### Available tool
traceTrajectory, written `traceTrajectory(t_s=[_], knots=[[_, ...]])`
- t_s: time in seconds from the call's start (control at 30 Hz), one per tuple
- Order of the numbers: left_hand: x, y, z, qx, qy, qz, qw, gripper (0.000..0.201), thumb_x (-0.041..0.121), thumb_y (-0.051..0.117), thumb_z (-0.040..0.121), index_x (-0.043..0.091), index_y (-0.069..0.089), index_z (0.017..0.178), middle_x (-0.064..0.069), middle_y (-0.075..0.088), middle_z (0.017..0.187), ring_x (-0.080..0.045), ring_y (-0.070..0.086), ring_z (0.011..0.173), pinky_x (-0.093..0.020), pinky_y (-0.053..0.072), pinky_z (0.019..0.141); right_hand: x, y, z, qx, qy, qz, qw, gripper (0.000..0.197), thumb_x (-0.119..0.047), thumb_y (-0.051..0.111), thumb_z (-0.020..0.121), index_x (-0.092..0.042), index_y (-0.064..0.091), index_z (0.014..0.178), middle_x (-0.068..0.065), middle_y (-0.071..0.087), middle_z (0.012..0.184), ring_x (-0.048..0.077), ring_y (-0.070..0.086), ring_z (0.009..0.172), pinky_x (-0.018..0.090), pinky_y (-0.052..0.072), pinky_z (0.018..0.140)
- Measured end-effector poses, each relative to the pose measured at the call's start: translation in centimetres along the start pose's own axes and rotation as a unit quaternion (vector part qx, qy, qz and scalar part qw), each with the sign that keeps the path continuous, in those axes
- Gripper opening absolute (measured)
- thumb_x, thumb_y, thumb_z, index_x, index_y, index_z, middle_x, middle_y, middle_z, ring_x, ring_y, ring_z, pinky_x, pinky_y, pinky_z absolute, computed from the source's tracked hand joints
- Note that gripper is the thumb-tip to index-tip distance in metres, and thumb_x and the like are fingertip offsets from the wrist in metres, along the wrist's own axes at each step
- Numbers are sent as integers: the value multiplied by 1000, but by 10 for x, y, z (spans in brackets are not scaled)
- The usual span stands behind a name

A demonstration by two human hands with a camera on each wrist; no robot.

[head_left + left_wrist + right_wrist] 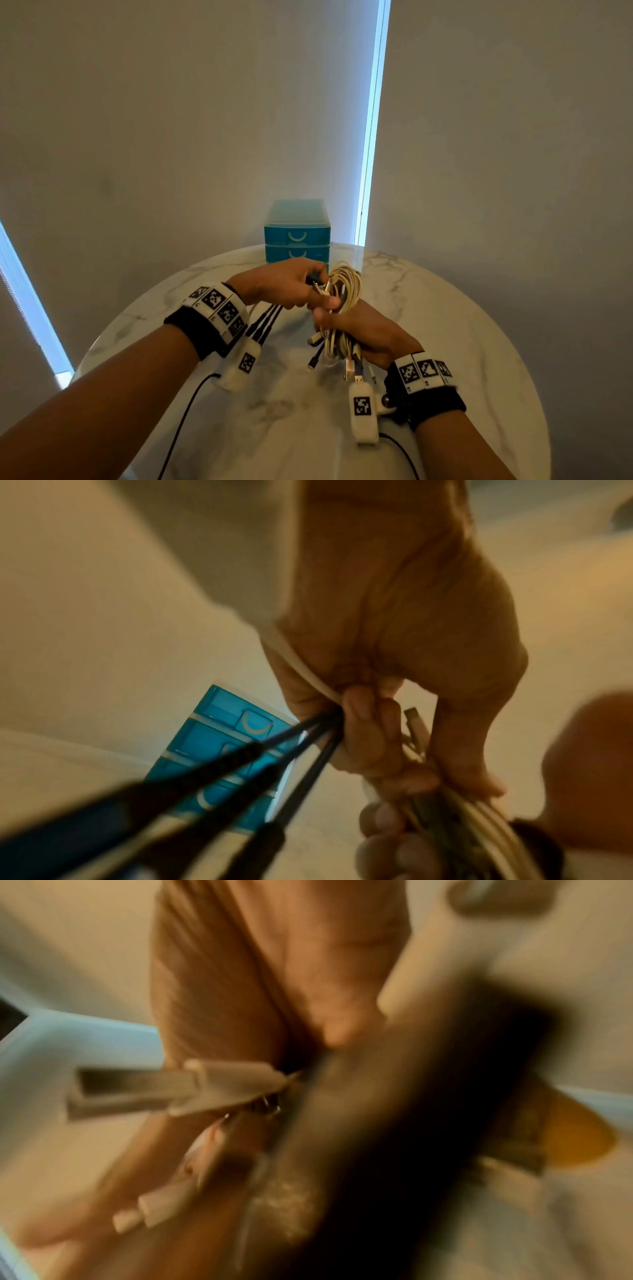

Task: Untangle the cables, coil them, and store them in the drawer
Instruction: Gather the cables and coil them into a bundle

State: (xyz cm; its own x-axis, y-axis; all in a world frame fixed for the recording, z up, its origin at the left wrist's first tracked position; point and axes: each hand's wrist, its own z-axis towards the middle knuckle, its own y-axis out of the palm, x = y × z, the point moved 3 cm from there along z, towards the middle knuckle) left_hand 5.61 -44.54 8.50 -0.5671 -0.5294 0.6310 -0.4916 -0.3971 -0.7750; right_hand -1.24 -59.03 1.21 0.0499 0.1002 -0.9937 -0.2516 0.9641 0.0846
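A bundle of white and dark cables (344, 298) is held above the round marble table (445, 325). My right hand (359, 329) grips the bundle from below, and several plug ends (352, 370) hang down past the wrist. My left hand (294, 284) grips black cables (265, 320) and a white strand at the bundle's left side. The left wrist view shows that hand (377, 723) curled round three black cables (274, 764). In the blurred right wrist view a white USB plug (192, 1088) juts out beside the right hand (260, 1015). A blue drawer unit (297, 236) stands behind, drawers closed.
The drawer unit (232, 750) sits at the table's far edge against grey blinds. Thin black leads (185, 414) from the wrist cameras trail over the near part of the table. Bare marble lies left and right of the hands.
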Motion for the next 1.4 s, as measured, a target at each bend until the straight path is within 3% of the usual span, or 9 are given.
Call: traceTrajectory(t_s=[0.17,0.27,0.43,0.57,0.7,0.77,0.93,1.13,1.4], knots=[[8,-7,9,1,-38,61,997,50,62,76,89,15,75,109,-1,71,86,-11,61,74,-19,49,57,9,2,6,90,54,-8,994,31,0,80,83,4,72,113,22,77,94,38,76,91,56,62,95],[12,-6,6,-7,-5,67,998,48,60,67,97,15,73,113,-8,72,90,-11,61,72,-21,51,60,9,-7,4,116,65,49,990,28,7,71,78,4,73,106,23,76,95,37,74,86,47,63,79],[6,4,6,127,35,16,991,26,44,46,113,20,53,117,8,74,100,1,60,71,-25,49,70,9,-18,4,132,85,136,978,29,-3,77,67,0,73,96,22,70,94,30,68,70,41,55,69],[7,25,16,181,49,-49,981,20,37,46,114,19,55,114,4,68,104,-11,67,92,-27,54,77,4,-14,6,141,47,143,979,17,-3,73,90,1,73,107,19,71,85,28,69,68,35,59,61],[6,38,23,180,63,-134,972,46,65,54,102,37,42,136,-1,70,118,-13,71,107,-28,59,89,6,-24,6,169,52,164,970,9,-6,67,96,0,67,102,15,63,76,24,63,62,33,56,56],[7,38,22,208,74,-122,968,45,74,47,98,44,44,131,0,76,107,-7,73,92,-24,59,80,8,-28,6,165,63,190,966,12,-4,68,95,-8,65,107,8,57,71,18,55,57,30,50,55],[5,31,31,322,53,-154,933,33,53,44,112,25,61,111,8,76,93,2,67,63,-18,50,56,8,-28,8,117,72,190,972,13,-9,74,96,-13,66,105,1,48,67,10,43,54,21,42,50],[1,39,26,367,37,-146,918,33,47,57,108,17,70,103,3,73,86,-1,60,54,-20,50,55,1,-40,6,133,20,285,949,20,-25,72,98,-19,63,81,-3,43,63,9,44,50,21,41,49],[14,53,26,351,70,83,930,29,48,55,108,21,64,103,7,68,91,-7,63,80,-31,58,76,3,-42,0,163,16,294,942,24,-24,64,106,-17,70,84,-5,41,61,7,41,46,20,36,44]])
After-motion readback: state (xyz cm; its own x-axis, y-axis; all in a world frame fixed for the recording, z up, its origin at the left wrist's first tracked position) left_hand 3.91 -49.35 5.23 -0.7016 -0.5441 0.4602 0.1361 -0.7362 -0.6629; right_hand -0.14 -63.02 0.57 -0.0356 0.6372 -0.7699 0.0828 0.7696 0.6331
